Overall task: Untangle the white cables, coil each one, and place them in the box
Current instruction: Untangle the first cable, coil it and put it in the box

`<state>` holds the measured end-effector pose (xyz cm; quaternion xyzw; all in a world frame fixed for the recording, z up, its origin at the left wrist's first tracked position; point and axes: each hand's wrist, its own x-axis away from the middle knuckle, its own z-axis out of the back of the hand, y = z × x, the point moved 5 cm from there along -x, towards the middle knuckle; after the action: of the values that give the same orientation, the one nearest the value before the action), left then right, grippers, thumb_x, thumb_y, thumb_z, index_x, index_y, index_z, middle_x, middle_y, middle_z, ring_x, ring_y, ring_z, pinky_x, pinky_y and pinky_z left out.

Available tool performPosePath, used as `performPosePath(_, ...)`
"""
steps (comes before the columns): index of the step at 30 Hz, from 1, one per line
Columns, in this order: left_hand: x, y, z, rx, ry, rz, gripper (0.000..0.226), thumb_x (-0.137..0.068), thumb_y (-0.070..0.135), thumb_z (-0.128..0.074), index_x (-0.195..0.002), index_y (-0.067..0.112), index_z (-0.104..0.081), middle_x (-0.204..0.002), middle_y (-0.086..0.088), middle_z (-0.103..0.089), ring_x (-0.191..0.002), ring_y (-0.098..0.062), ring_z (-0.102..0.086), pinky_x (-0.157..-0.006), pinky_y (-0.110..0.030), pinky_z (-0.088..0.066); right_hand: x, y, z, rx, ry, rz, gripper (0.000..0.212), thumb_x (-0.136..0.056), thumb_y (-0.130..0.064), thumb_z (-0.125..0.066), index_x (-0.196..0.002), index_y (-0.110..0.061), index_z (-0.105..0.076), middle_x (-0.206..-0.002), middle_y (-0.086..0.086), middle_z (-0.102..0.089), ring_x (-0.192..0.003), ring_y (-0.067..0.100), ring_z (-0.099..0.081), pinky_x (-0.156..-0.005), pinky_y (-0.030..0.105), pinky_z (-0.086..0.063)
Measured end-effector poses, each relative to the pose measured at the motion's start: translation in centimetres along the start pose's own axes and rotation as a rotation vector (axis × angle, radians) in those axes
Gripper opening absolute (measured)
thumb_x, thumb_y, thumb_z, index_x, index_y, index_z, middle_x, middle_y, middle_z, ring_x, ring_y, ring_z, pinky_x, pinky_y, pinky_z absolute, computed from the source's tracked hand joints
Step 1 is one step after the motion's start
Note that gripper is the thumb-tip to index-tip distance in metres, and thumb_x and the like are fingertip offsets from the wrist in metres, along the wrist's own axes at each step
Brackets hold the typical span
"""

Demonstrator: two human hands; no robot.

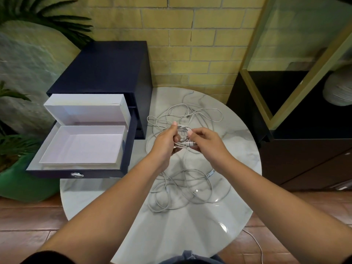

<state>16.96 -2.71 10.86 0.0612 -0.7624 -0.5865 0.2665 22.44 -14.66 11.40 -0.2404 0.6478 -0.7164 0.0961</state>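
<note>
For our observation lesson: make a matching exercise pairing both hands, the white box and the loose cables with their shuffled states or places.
1 left hand
2 right hand
3 white box
4 loose cables

A open in the drawer
B pinches a cable plug
C on the marble table
D grips a cable bundle

Pairs: 1-D, 2-B, 3-A, 4-C

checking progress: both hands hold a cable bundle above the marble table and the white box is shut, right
No: the head view shows the white box open, lid raised. The left hand and right hand do hold the cable bundle above the marble table.
</note>
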Motion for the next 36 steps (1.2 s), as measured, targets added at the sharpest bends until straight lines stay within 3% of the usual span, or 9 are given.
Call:
performPosePath(5, 0.1, 0.3, 0.1, -0.315, 0.033, -0.096, 0.042, -0.102, 0.047, -0.029, -0.086, 0.018, -0.055, -0.086, 0.003, -0.052, -0.087, -0.015, -0.048, -0.082, -0.030, -0.037, 0.5, -0.8, -0.2, -0.166, 0.001, -0.013, 0.007, -0.089, -0.002, -0.062, -0.094, -0.005, -0.061, -0.083, 0.015, -0.070, -0.070, 0.018, -0.068, -0.061, 0.021, -0.054)
performPosePath(8, -0.2, 0.4, 1.0, -0.562, 0.117, -0.165, 0.043, -0.101, 0.048, -0.026, -0.098, 0.017, -0.056, -0.111, -0.003, -0.054, -0.104, -0.018, -0.050, -0.094, -0.035, -0.040, 0.7, -1.2, -0.4, -0.187, -0.022, -0.018, 0.008, -0.091, -0.002, -0.059, -0.092, -0.010, -0.058, -0.076, 0.008, -0.070, -0.067, 0.014, -0.067, -0.063, 0.024, -0.056)
performPosePath(10, -0.4, 0.5, 1.4, -0.619, 0.116, -0.179, 0.045, -0.101, 0.049, -0.029, -0.100, 0.015, -0.059, -0.104, -0.005, -0.059, -0.100, -0.022, -0.055, -0.086, -0.033, -0.043, 0.7, -1.1, -0.8, -0.222, -0.068, -0.057, 0.009, -0.092, -0.004, -0.057, -0.091, -0.012, -0.056, -0.077, 0.005, -0.069, -0.070, 0.014, -0.067, -0.069, 0.026, -0.055)
performPosePath(13, -0.5, 0.2, 1.6, -0.596, 0.069, -0.138, 0.048, -0.100, 0.050, -0.035, -0.098, 0.012, -0.064, -0.088, -0.001, -0.065, -0.074, -0.015, -0.062, -0.062, -0.019, -0.044, 0.6, -0.5, -1.0, -0.289, -0.118, -0.106, 0.005, -0.095, -0.006, -0.054, -0.094, -0.011, -0.055, -0.085, 0.008, -0.068, -0.079, 0.019, -0.066, -0.081, 0.032, -0.054)
performPosePath(17, -0.6, 0.0, 1.5, -0.515, 0.063, -0.087, 0.051, -0.097, 0.050, -0.042, -0.096, 0.006, -0.068, -0.087, -0.009, -0.071, -0.067, -0.015, -0.067, -0.071, -0.032, -0.051, 0.6, 0.0, -1.2, -0.399, -0.156, -0.150, 0.004, -0.095, -0.006, -0.052, -0.099, -0.008, -0.052, -0.086, 0.010, -0.065, -0.079, 0.019, -0.063, -0.089, 0.038, -0.050)
performPosePath(21, -0.5, -0.3, 1.0, -0.362, 0.019, -0.034, 0.036, -0.098, 0.040, -0.048, -0.092, 0.013, -0.069, -0.085, -0.006, -0.071, -0.074, -0.015, -0.066, -0.077, -0.031, -0.053, 0.6, -0.2, -1.1, -0.418, -0.190, -0.176, 0.007, -0.093, -0.006, -0.053, -0.089, -0.011, -0.052, -0.082, 0.008, -0.064, -0.072, 0.018, -0.059, -0.078, 0.031, -0.047)
performPosePath(25, -0.4, -0.1, 0.9, -0.168, 0.027, -0.040, 0.025, -0.098, 0.027, -0.053, -0.089, 0.012, -0.070, -0.089, -0.013, -0.069, -0.085, -0.024, -0.061, -0.084, -0.037, -0.051, 0.5, -0.7, -0.8, -0.280, -0.196, -0.134, 0.016, -0.090, -0.001, -0.057, -0.098, -0.013, -0.049, -0.087, 0.005, -0.064, -0.076, 0.014, -0.062, -0.069, 0.024, -0.047)
performPosePath(31, 0.0, 0.5, 0.9, -0.135, -0.031, -0.085, 0.026, -0.097, 0.029, -0.054, -0.080, 0.011, -0.063, -0.082, -0.007, -0.061, -0.083, -0.021, -0.052, -0.076, -0.025, -0.044, 0.2, -0.9, 0.7, -0.102, -0.136, -0.073, 0.024, -0.089, -0.002, -0.061, -0.111, -0.009, -0.058, -0.081, 0.000, -0.061, -0.069, 0.008, -0.060, -0.058, 0.016, -0.049)
performPosePath(36, 0.3, 0.5, 0.2, -0.173, -0.094, -0.107, 0.023, -0.098, 0.025, -0.051, -0.081, 0.012, -0.059, -0.081, -0.001, -0.065, -0.077, -0.010, -0.057, -0.074, -0.014, -0.047, -0.4, -0.7, 1.8, 0.005, -0.085, -0.029, 0.024, -0.089, 0.001, -0.060, -0.111, -0.010, -0.064, -0.086, 0.002, -0.065, -0.072, 0.010, -0.062, -0.065, 0.021, -0.050)
